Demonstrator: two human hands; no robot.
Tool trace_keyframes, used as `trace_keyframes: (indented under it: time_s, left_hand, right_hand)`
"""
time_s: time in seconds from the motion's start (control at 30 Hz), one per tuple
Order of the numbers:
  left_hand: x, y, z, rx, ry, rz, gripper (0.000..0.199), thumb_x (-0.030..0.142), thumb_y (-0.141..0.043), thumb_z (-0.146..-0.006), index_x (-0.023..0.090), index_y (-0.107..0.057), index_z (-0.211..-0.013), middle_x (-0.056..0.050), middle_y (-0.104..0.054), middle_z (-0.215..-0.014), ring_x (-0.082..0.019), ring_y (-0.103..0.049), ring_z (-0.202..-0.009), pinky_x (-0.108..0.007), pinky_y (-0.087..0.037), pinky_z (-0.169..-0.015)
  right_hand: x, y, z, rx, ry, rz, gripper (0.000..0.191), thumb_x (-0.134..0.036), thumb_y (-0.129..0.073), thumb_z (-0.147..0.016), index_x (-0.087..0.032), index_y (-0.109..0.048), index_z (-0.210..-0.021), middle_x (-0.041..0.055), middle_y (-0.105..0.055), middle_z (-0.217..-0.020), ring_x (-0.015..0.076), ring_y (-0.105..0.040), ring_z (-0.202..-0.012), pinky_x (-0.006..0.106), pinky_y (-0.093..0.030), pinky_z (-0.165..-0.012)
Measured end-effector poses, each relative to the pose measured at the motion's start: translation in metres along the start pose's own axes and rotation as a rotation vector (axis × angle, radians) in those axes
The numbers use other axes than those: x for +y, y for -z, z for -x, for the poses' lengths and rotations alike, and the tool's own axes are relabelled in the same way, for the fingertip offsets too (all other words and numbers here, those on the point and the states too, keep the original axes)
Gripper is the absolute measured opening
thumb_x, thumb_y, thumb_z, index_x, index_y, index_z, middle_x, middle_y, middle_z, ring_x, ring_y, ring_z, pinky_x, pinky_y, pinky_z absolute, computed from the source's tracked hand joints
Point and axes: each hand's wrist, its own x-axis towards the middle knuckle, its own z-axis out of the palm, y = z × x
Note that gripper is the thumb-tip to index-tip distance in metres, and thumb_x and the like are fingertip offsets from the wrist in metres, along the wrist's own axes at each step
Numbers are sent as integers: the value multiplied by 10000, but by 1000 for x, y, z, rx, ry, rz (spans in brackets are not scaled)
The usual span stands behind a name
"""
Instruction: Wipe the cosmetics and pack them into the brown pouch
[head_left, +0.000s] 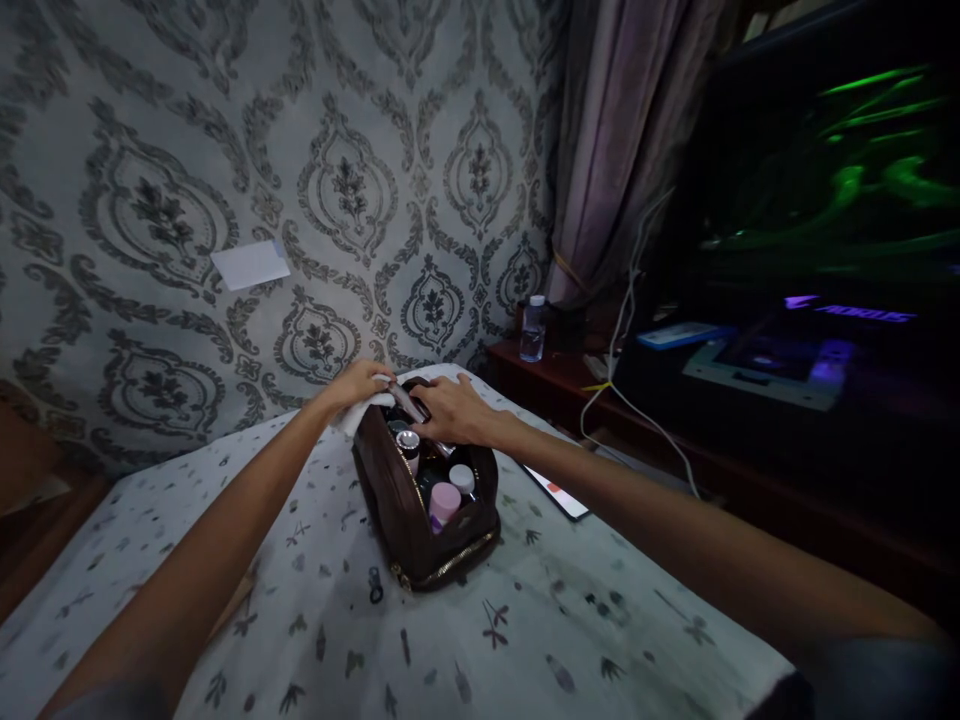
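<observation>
A dark brown zip bag [394,500] stands unzipped on the patterned white cover, holding several containers, among them a pink-lidded jar [445,503], a white-lidded jar [462,479] and a silver-topped bottle [408,445]. My left hand [360,385] is closed on a white cloth [361,411] at the bag's far left corner. At the far end of the opening, my right hand [454,410] reaches over the rim with its fingers curled. A slim greyish item [407,402] lies between the two hands; which fingers grip it is unclear.
Right of the bag, a flat white-screened device [559,493] lies partly under my right forearm. A clear bottle [533,330] stands on the reddish wooden surface [517,372] behind. White cables [630,300] hang beside a dark computer case [810,250]. White paper [250,265] is against the wall.
</observation>
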Motion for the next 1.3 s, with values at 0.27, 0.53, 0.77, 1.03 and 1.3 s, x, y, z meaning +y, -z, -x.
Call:
trace_keyframes:
  time_s: [0.27, 0.53, 0.77, 1.03, 1.3]
  left_hand:
    - [7, -2, -14, -24, -53, -105, 300, 232, -577, -656, 176, -765, -883, -27, -741, -846, -205, -623, -841, -284, -476, -823]
    - [18, -3, -18, -104, -66, -28, 275, 287, -603, -663, 154, -764, -841, -22, -725, -767, -188, -613, -746, -262, -468, -703]
    - [15, -16, -25, -32, -31, 27, 196, 284, -592, -685, 136, -705, -748, -6, -646, -641, -156, -563, -642, -259, -451, -630]
    - [23, -14, -9, -100, -91, 148, 584, 335, -679, -697, 140, -615, -1244, -53, -698, -1007, -190, -610, -904, -274, -480, -795]
    - [33, -4, -4, -174, -145, 104, 482, 314, -714, -665, 151, -689, -1118, -66, -701, -1129, -228, -599, -1058, -296, -451, -924]
  right_hand:
    - [-1, -4, 10, 48, -10, 54, 333, -401, -533, -931, -164, -592, -1156, 157, -683, -1122, 354, -576, -1144, 531, -408, -947]
    - [2, -4, 11, 64, 77, -46, 214, -280, -560, -872, -146, -628, -1025, 137, -701, -1010, 266, -639, -975, 325, -434, -836]
    - [1, -14, 10, 130, 104, -153, 296, -118, -523, -867, -121, -598, -1153, 138, -616, -1170, 223, -592, -1061, 307, -443, -897]
    - [6, -19, 10, 168, 83, -290, 437, -122, -531, -877, -146, -492, -1312, 152, -460, -1346, 241, -527, -1191, 381, -431, -998]
    - [2, -14, 22, 55, 110, -230, 581, -184, -639, -826, -160, -463, -1380, 188, -391, -1446, 328, -440, -1299, 462, -404, -1037]
